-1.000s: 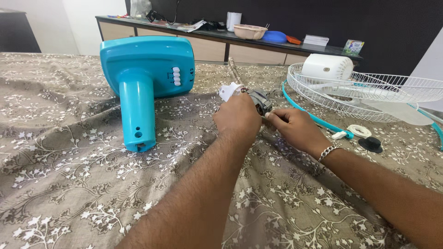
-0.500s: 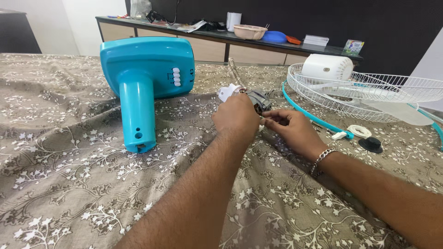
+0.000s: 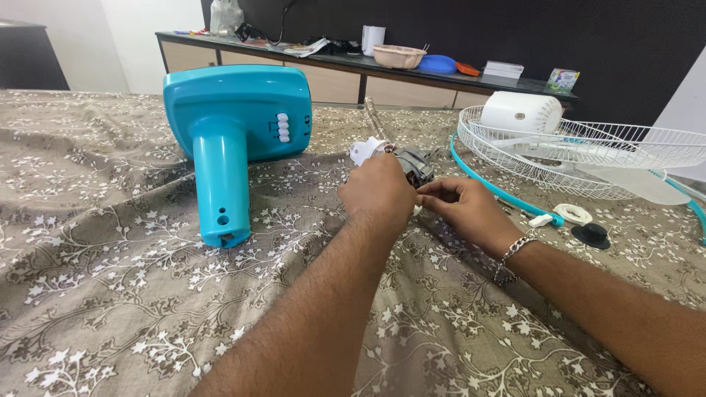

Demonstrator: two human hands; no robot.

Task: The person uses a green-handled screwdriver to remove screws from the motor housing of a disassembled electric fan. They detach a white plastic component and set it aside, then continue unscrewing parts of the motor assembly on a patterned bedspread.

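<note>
Left hand (image 3: pixel 376 192): lies knuckles up over the near end of the fan motor (image 3: pixel 413 165), at the middle of the view. The grip is closed around the motor body, seemingly to keep it from rolling on the soft cloth.
Right hand (image 3: pixel 462 207): at 3 o'clock of the left hand and touching it. Thumb and forefinger are pinched together at the motor's near end; what sits between them is too small to tell. A chain bracelet (image 3: pixel 512 250) hangs at the wrist.
Fan motor: a grey metal body with a white plastic piece (image 3: pixel 363 149) at its 10 o'clock end. It rests on the patterned cloth (image 3: pixel 110 279), half hidden under the left hand.
Fan base: the turquoise stand (image 3: pixel 234 125) lies tipped on its side at 9 o'clock of the hands, well apart, its column pointing toward the viewer and its white buttons facing right.
Loose parts: at 2 o'clock, the white wire guard (image 3: pixel 588 147) lies flat with the white motor cover (image 3: pixel 521 112) set inside it, so the cover cannot roll off. A white ring (image 3: pixel 574 214) and a black cap (image 3: pixel 591 235) sit near 3 o'clock, kept close to hand.
Desk (image 3: pixel 353 62): a long one at 12 o'clock against the dark wall, carrying a bowl, a cup and papers.
</note>
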